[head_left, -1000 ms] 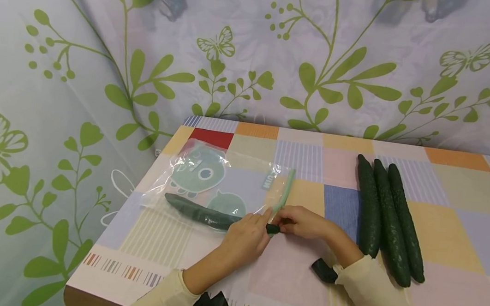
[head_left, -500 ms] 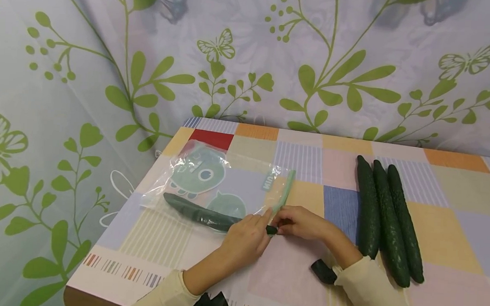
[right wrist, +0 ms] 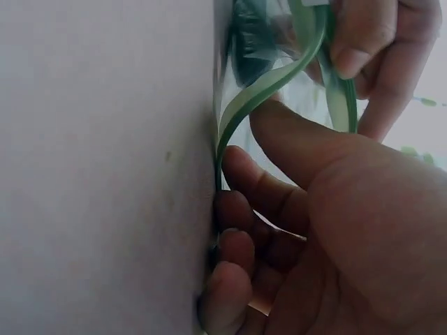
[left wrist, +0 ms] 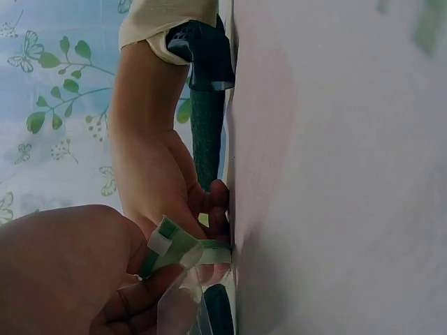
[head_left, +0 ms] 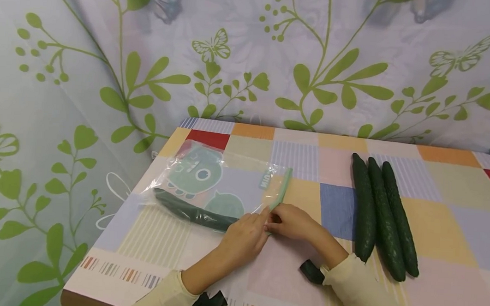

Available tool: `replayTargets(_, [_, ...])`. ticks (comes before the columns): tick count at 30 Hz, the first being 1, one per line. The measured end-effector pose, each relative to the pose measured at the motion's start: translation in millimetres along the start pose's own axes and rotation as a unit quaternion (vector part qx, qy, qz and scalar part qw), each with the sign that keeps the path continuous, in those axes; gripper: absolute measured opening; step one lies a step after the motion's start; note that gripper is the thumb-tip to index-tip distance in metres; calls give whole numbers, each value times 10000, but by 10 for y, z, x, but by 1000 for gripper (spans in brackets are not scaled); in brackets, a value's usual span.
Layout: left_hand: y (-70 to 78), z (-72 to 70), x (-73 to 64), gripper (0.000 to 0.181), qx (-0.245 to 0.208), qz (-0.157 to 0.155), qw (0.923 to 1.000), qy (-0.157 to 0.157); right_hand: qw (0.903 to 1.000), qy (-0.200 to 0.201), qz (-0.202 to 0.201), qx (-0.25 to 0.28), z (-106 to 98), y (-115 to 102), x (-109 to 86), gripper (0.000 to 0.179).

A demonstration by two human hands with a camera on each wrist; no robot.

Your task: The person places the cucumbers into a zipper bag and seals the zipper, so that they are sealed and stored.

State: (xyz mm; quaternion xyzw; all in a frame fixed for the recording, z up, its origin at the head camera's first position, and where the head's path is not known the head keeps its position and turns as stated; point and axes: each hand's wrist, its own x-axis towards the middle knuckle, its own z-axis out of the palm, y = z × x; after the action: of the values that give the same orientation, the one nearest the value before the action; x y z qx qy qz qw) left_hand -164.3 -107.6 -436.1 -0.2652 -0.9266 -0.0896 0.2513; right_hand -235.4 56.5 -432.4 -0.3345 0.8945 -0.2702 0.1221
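Note:
A clear zip bag [head_left: 262,179] with a green dinosaur print and green zip strip [head_left: 284,187] lies flat on the table. Inside it, along the near side, is a dark green cucumber [head_left: 196,215], its right end hidden behind my left hand [head_left: 242,238]. That hand pinches the near corner of the bag's mouth, as the strip [left wrist: 174,248] shows in the left wrist view. My right hand [head_left: 293,222] is at the same mouth, fingers curled low over the table. In the right wrist view, its thumb [right wrist: 293,136] and fingertips hold the lower lip of the parted strip.
Three more cucumbers [head_left: 384,220] lie side by side on the right of the patchwork-covered table [head_left: 461,229]. A leaf-patterned curtain [head_left: 242,46] hangs behind and to the left. Dark straps [head_left: 210,303] sit at both cuffs.
The cucumber has slid left, deeper into the bag, and its right tip no longer shows past my left hand. My right hand has closed in slightly on the bag's mouth.

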Motion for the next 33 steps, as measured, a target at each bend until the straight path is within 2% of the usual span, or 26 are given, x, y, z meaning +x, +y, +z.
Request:
replayTargets(5, [8,2,-12,45,-149,-128,9995,-262,9998,31,25,210,-3,14,-59,21])
replayTargets(9, [13,9,-19,44,-278,-241,9988,-331,9997,129,147,124,-18,22,-144,21])
replayTargets(15, [20,42,-10,44,-401,-290,9987,-96,9970,596,460,-168,-91,65,-457,27])
replayTargets(17, [24,52,-4,44,-448,-283,9986,11,9941,788,704,-225,-142,84,-600,29])
replayTargets(21, [23,66,-1,44,-549,-261,9980,179,9827,1229,1308,-454,-272,135,-913,37])
replayTargets(26, [13,69,-7,43,-622,-177,9970,433,9605,1728,2038,-775,-442,213,-1259,51])
replayTargets(30, [-1,80,-7,42,-709,-144,9958,554,9437,2025,2423,-987,-528,271,-1420,60])
replayTargets(33, [-6,97,3,42,-776,-97,9947,673,9362,2099,2593,-1107,-546,314,-1471,66])
